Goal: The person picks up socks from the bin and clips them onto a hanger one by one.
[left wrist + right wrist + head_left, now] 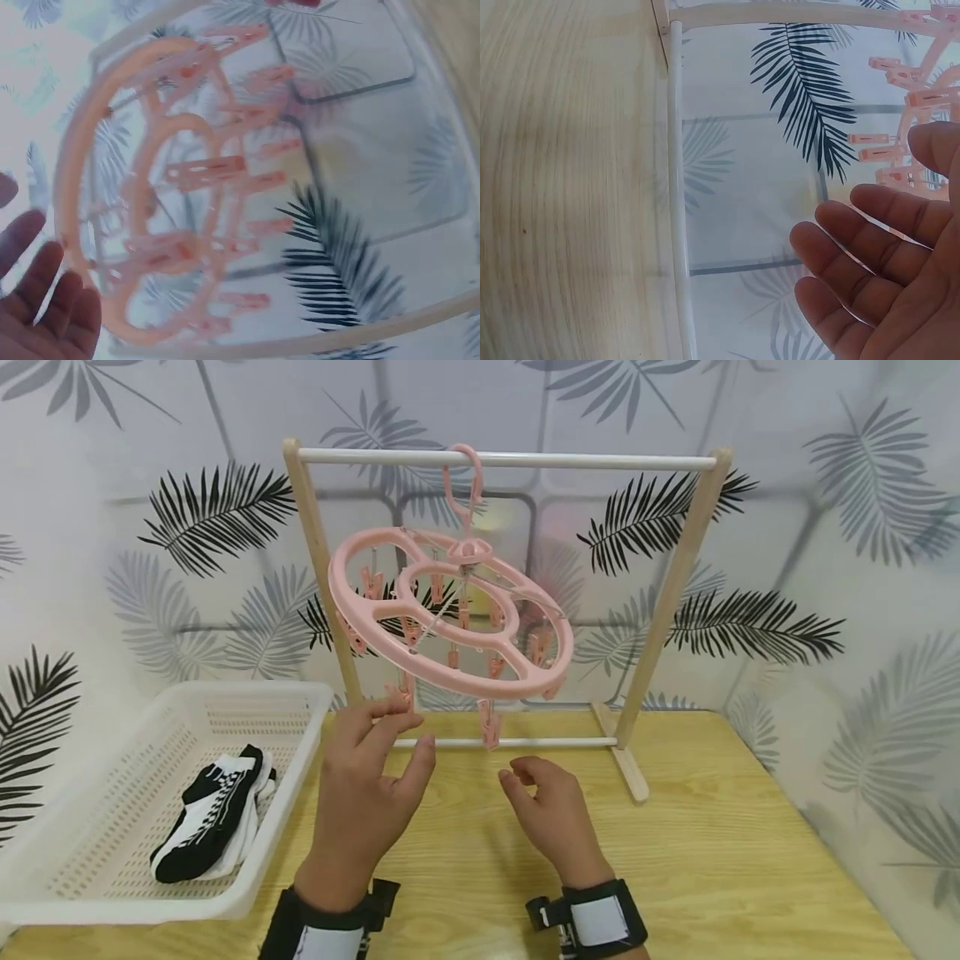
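A pink round clip hanger [352, 602] hangs tilted by its hook from the white top bar, its right side lower. Several pink clothespins [490, 724] dangle below its rings, and none holds anything. My left hand [367, 785] is raised near the hanger's lower left, fingers loosely bent and holding nothing. In the left wrist view its fingertips [52, 259] appear beside the outer ring. Lower and to the right, my right hand [551, 814] hovers over the table below the hanger, also with nothing in it. Its relaxed fingers [855, 266] spread apart in the right wrist view.
A white plastic basket [288, 777] at the left contains black-and-white socks [213, 814]. The wooden-legged drying rack [675, 585] stands on the wood-grain table [712, 860], a low white bar [558, 742] joining its legs. A leaf-patterned curtain [772, 510] hangs behind it.
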`<state>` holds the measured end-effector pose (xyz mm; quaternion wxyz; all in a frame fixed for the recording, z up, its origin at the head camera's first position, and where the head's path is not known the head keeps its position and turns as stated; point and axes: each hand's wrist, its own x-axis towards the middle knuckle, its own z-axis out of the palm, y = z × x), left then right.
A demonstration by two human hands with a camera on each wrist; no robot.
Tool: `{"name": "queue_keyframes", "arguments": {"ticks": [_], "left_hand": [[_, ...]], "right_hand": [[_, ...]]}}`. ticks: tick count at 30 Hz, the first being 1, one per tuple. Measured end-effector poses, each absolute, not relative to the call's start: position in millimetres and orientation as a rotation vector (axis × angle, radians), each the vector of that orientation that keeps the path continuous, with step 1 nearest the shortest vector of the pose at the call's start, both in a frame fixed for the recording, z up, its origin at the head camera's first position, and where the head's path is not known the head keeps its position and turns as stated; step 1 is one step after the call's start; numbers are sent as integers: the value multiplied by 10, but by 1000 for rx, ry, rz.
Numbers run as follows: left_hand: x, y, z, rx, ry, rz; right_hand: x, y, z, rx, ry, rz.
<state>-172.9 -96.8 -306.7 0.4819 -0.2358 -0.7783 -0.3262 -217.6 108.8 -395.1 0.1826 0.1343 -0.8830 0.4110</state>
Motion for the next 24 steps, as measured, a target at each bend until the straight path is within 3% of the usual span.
{"name": "queue_keyframes", "arguments": {"ticks": [7,18,24], "left_hand": [[-1750,-1001,-2708,-620,-1832,-628],[-2131,-1441,-2201,-912,-1962,-448],[-2317,-1712,-2111,-905,-2186,-468]], "right_hand": [[-2187,1084,-3949,403,-2471,1132],[-2177,1130,-3935,393,-2477,1123],[-2183,1130,-3947,370,-2494,1126]]}}
